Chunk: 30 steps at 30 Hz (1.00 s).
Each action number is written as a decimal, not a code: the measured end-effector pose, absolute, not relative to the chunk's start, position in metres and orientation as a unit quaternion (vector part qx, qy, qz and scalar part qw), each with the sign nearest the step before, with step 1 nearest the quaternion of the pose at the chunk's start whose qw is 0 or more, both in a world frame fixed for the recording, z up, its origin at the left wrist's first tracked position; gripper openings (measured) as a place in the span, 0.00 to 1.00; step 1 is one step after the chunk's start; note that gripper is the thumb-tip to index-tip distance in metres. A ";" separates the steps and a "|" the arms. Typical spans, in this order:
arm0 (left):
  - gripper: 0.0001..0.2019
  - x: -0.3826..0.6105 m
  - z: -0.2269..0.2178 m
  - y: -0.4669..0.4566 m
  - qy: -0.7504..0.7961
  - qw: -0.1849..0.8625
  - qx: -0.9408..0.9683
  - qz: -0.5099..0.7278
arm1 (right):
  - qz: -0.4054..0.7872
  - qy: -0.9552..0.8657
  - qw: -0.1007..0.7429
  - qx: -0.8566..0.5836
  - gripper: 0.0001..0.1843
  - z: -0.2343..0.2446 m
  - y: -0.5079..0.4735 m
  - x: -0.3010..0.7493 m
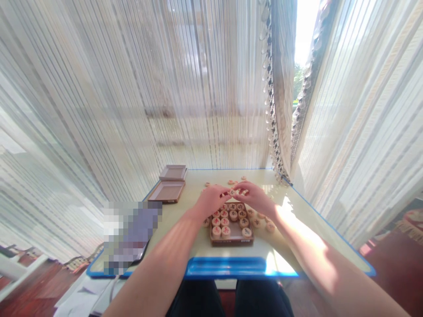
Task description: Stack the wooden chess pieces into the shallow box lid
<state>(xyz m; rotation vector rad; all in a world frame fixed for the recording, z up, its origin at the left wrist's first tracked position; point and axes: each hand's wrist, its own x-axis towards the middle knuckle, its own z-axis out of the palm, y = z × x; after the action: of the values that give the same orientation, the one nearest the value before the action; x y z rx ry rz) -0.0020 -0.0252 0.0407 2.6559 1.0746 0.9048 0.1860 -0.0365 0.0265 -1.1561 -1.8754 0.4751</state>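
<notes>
A round wooden Chinese chess piece (232,192) with a dark character is held up between my two hands, above the far edge of a shallow box. My left hand (214,197) pinches it from the left with closed fingertips. From the right, the bent fingers of my right hand (251,196) close on the same piece. Below, the brown box (233,241) holds rows of pieces, red-marked ones on the left and dark-marked ones on the right, with a bare patch near its front. My wrists and hands hide some pieces behind them.
Loose pieces lie right of the box, such as one chess piece (270,226), and beyond my hands. Two shallow trays, a nearer tray (167,192) and a farther tray (173,172), rest at the back left. A blurred-out device (132,235) stands left on the blue-edged table (317,246).
</notes>
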 end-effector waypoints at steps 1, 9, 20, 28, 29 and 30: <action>0.12 -0.002 0.042 -0.027 0.349 0.076 0.882 0.307 | 0.194 -0.754 0.427 -0.460 0.12 0.031 -0.039 0.187; 0.19 -0.010 0.056 -0.037 0.323 0.126 0.880 0.325 | 0.158 -0.759 0.445 -0.448 0.12 0.040 -0.068 0.196; 0.14 -0.017 0.026 -0.072 0.311 0.044 0.851 0.421 | 0.080 -0.773 0.419 -0.470 0.06 0.005 -0.095 0.189; 0.13 -0.018 0.018 -0.073 0.326 0.085 0.866 0.369 | 0.118 -0.799 0.351 -0.473 0.09 0.002 -0.092 0.178; 0.13 -0.017 0.019 -0.073 0.321 0.089 0.870 0.364 | 0.113 -0.801 0.345 -0.476 0.09 0.002 -0.092 0.177; 0.12 -0.016 0.019 -0.073 0.317 0.091 0.873 0.361 | 0.109 -0.802 0.338 -0.480 0.09 0.002 -0.092 0.176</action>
<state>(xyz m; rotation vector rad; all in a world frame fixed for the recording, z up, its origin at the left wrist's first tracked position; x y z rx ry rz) -0.0159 -0.0734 0.0192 2.5931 0.9411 1.0718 0.1758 -0.0917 0.0023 -1.2511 -2.0907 0.2830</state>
